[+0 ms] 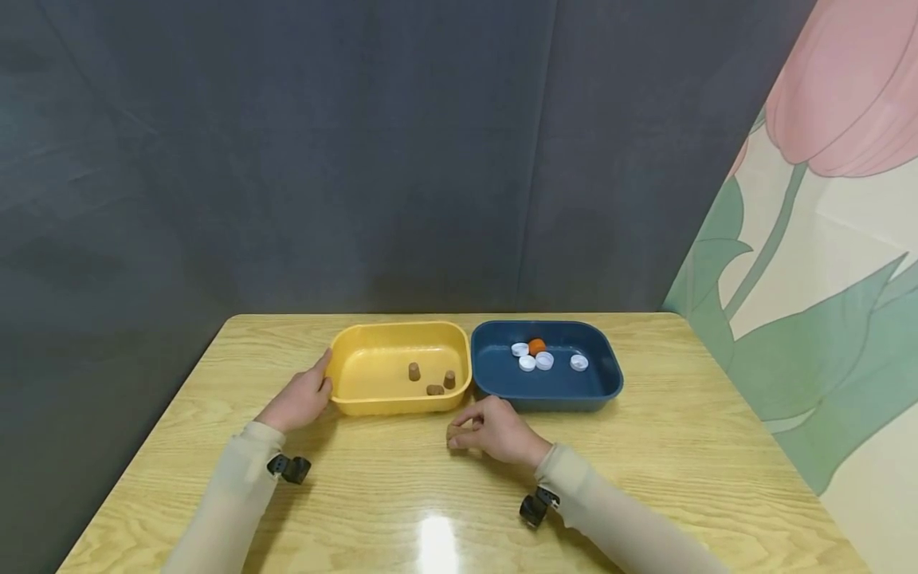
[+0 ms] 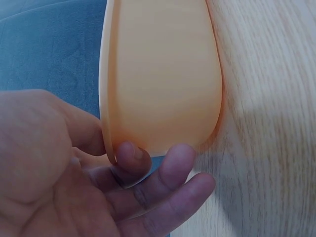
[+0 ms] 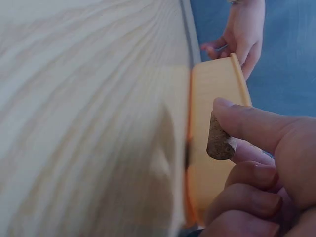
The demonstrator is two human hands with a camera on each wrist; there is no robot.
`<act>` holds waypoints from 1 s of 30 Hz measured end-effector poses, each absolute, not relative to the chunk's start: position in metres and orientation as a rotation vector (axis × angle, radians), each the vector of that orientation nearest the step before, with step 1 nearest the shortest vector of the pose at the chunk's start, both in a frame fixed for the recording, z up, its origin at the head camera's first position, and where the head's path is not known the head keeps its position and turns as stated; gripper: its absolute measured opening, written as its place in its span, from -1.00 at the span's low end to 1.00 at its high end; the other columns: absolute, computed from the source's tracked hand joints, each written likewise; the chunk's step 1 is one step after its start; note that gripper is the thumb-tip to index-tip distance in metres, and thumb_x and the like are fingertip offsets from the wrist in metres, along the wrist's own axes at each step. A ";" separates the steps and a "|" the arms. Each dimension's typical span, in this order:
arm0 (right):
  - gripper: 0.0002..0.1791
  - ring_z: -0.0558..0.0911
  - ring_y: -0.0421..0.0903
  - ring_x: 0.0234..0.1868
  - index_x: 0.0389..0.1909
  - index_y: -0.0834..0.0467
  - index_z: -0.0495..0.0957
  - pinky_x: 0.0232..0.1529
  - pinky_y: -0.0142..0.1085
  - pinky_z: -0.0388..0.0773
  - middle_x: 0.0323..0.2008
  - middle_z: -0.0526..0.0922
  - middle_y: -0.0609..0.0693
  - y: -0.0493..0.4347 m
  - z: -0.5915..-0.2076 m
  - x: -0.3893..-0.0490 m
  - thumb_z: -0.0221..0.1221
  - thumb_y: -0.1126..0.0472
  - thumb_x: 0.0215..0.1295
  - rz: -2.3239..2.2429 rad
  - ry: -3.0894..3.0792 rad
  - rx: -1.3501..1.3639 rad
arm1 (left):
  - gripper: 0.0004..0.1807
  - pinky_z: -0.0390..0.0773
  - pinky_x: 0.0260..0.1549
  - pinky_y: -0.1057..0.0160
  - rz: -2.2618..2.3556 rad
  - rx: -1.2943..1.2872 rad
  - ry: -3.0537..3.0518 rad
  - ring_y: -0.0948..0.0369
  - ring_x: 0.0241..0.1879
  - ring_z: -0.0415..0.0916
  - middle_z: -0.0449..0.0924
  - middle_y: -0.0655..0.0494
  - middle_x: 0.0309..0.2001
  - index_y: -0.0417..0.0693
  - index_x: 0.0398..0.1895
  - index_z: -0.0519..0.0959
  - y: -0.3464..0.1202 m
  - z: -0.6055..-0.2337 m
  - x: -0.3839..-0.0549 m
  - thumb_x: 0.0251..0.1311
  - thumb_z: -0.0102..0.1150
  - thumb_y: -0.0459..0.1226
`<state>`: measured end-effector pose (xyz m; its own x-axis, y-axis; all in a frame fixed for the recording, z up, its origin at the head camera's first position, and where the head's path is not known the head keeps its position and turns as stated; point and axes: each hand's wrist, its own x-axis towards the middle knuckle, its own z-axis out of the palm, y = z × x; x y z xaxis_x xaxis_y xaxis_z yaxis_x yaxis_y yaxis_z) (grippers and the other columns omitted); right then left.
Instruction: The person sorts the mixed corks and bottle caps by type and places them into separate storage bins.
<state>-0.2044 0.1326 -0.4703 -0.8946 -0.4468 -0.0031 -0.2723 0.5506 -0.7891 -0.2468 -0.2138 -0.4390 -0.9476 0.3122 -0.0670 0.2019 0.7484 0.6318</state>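
Note:
My left hand (image 1: pixel 297 399) is at the left end of the yellow tray (image 1: pixel 387 405), pinching its rim between thumb and fingers; the wrist view shows the fingertips (image 2: pixel 178 157) against the outer wall. Over the table in front of the trays, my right hand (image 1: pixel 502 433) pinches a brown cork (image 3: pixel 220 140) between thumb and index finger, its other fingers curled beneath. Inside the yellow tray, two corks stand upright, one cork (image 1: pixel 413 371) farther back and another cork (image 1: pixel 449 379) at the right. A third cork (image 1: pixel 434 390) lies on its side near the front wall.
A dark blue tray (image 1: pixel 545 396) stands against the yellow tray's right end. It holds several white bottle caps (image 1: pixel 544 361) and one orange cap (image 1: pixel 536 346). Behind the wooden table (image 1: pixel 373 494) hangs a dark curtain (image 1: pixel 402 159), with a flower-patterned wall (image 1: pixel 846 263) on the right.

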 end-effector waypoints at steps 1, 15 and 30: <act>-0.80 0.25 -0.30 -0.75 -0.21 0.05 0.79 -0.64 -0.44 0.16 -0.79 0.33 -0.17 0.132 -0.468 -0.204 0.46 0.13 0.14 -1.259 2.580 -0.612 | -0.35 0.34 -0.66 0.26 0.974 0.410 2.778 0.22 -0.71 0.25 0.37 0.09 -0.68 -0.41 0.56 -0.23 -0.214 -0.439 -0.247 0.53 -0.35 -0.35; -0.81 0.22 -0.24 -0.68 -0.20 0.04 0.79 -0.59 -0.42 0.16 -0.76 0.27 -0.15 0.127 -0.428 -0.207 0.46 0.14 0.14 -1.262 2.615 -0.636 | -0.35 0.33 -0.67 0.26 0.976 0.406 2.775 0.23 -0.73 0.23 0.35 0.11 -0.69 -0.40 0.57 -0.23 -0.214 -0.441 -0.248 0.54 -0.35 -0.35; -0.79 0.23 -0.20 -0.73 -0.16 0.12 0.77 -0.62 -0.38 0.17 -0.78 0.27 -0.11 0.118 -0.401 -0.243 0.42 0.20 0.18 -1.280 2.684 -0.661 | -0.34 0.33 -0.66 0.27 0.978 0.400 2.774 0.23 -0.72 0.23 0.34 0.09 -0.68 -0.40 0.57 -0.23 -0.213 -0.439 -0.246 0.53 -0.33 -0.36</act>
